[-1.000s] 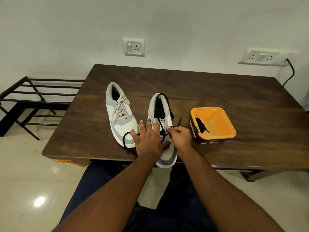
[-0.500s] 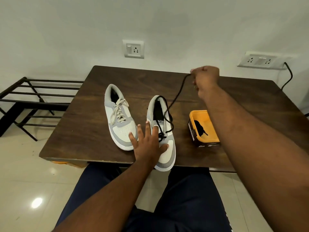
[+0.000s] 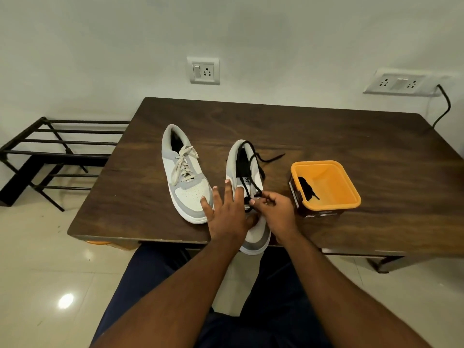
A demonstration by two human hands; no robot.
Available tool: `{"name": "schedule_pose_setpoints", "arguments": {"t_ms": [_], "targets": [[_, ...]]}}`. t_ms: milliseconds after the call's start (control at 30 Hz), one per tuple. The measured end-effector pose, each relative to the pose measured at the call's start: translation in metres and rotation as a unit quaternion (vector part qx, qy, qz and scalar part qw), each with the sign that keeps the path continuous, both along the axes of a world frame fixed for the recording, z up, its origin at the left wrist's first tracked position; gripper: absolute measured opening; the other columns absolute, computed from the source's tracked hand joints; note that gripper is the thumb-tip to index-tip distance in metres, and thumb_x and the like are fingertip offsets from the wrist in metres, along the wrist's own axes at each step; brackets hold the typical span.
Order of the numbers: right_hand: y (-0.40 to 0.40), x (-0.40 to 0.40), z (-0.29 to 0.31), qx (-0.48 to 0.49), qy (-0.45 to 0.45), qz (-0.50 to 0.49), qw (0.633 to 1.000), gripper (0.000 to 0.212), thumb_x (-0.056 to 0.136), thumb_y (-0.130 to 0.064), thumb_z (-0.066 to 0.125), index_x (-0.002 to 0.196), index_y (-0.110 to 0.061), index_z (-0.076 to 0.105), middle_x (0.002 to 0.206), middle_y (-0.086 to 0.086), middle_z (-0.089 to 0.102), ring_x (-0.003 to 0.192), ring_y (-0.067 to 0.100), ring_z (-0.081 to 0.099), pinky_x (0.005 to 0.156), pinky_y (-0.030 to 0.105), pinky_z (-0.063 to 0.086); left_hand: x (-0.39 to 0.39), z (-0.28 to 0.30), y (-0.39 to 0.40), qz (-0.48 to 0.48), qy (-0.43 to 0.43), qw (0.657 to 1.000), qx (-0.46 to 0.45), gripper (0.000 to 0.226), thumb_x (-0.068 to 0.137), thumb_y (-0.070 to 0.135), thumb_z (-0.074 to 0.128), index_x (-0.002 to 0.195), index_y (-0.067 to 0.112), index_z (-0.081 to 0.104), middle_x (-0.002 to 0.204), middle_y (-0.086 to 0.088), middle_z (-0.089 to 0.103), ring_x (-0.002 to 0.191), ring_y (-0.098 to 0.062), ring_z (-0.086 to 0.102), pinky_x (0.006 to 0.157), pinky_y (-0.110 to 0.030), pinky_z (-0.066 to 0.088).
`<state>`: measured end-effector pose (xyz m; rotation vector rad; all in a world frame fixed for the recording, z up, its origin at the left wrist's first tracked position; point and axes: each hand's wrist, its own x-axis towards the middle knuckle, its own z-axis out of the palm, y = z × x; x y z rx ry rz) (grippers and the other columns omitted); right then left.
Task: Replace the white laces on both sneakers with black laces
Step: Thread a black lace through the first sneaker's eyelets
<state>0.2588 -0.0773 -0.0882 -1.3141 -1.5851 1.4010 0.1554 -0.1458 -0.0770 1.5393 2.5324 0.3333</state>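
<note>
Where raised before, right hand (image 3: 275,213) pinches black lace (image 3: 253,185).

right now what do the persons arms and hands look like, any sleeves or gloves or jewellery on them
Both forearms are bare up to the frame edge, with no sleeve in view. The left hand and right hand wear no gloves, and no rings, watch or bracelet show. The fingernails are short and plain. Dark navy trousers cover the lap below the arms.
</note>
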Motion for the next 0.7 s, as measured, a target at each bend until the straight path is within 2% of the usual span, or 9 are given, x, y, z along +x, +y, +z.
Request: {"name": "schedule_pose_setpoints", "arguments": {"t_ms": [67,200,333,467,567,633,700], "targets": [[0.001,0.002,-0.004,0.026,-0.007,0.007,1.0,0.005,0.084,-0.014,0.073,0.086,-0.018,0.075,0.08,0.0,0.074,0.079,0.017,0.07,0.077,0.037,0.057,-0.001,0.0,0.0,0.005,-0.009,1.0,0.001,0.076,0.085,0.063,0.057,0.146,0.032,0.024,0.164,0.001,0.008,0.15,-0.033,0.003,0.113,-0.062,0.005],[0.006,0.004,-0.005,0.014,0.004,-0.018,1.0,0.02,0.091,-0.007,0.063,0.109,-0.005,0.071,0.089,0.001,0.073,0.074,0.01,0.067,0.073,0.026,0.055,-0.001,0.0,0.0,0.001,-0.008,1.0,-0.005,0.078,0.084,0.064,0.057,0.147,0.032,0.022,0.164,0.002,0.006,0.15,-0.033,0.002,0.112,-0.063,0.005],[0.008,-0.002,-0.002,0.066,-0.032,-0.007,0.997,0.009,0.085,-0.01,0.071,0.092,-0.012,0.076,0.079,-0.003,0.073,0.076,0.011,0.068,0.074,0.03,0.056,-0.001,0.001,0.0,0.006,-0.016,1.0,-0.004,0.077,0.084,0.063,0.058,0.146,0.033,0.024,0.164,0.002,0.007,0.15,-0.032,0.002,0.112,-0.063,0.004],[0.012,-0.009,0.009,0.074,-0.076,-0.001,0.994,0.009,0.089,-0.011,0.065,0.082,-0.014,0.07,0.068,0.001,0.068,0.056,0.009,0.062,0.059,0.026,0.051,-0.001,0.001,-0.001,0.008,-0.023,1.0,-0.007,0.076,0.085,0.064,0.058,0.145,0.034,0.024,0.164,0.003,0.006,0.15,-0.032,0.002,0.112,-0.064,0.005],[0.026,-0.014,0.039,0.01,0.009,-0.062,0.998,0.013,0.095,-0.011,0.059,0.083,-0.013,0.062,0.069,0.003,0.064,0.052,0.01,0.058,0.051,0.028,0.048,-0.002,0.002,-0.002,0.001,-0.028,1.0,-0.003,0.073,0.086,0.063,0.058,0.144,0.033,0.025,0.165,0.003,0.005,0.15,-0.033,0.002,0.111,-0.066,0.005],[0.045,-0.015,0.07,-0.001,0.076,-0.13,0.989,0.013,0.095,-0.011,0.058,0.082,-0.014,0.059,0.069,0.002,0.06,0.053,0.009,0.055,0.046,0.023,0.045,-0.002,0.003,-0.003,0.001,-0.03,1.0,0.0,0.072,0.086,0.063,0.057,0.144,0.033,0.026,0.165,0.003,0.006,0.15,-0.033,0.003,0.111,-0.066,0.006],[0.061,-0.012,0.094,0.004,0.112,-0.155,0.982,0.011,0.094,-0.011,0.06,0.083,-0.014,0.059,0.071,0.002,0.06,0.055,0.009,0.055,0.046,0.021,0.045,-0.002,0.003,-0.003,0.003,-0.033,0.999,-0.001,0.072,0.086,0.063,0.057,0.144,0.033,0.026,0.165,0.004,0.005,0.15,-0.033,0.003,0.112,-0.066,0.005]]}}
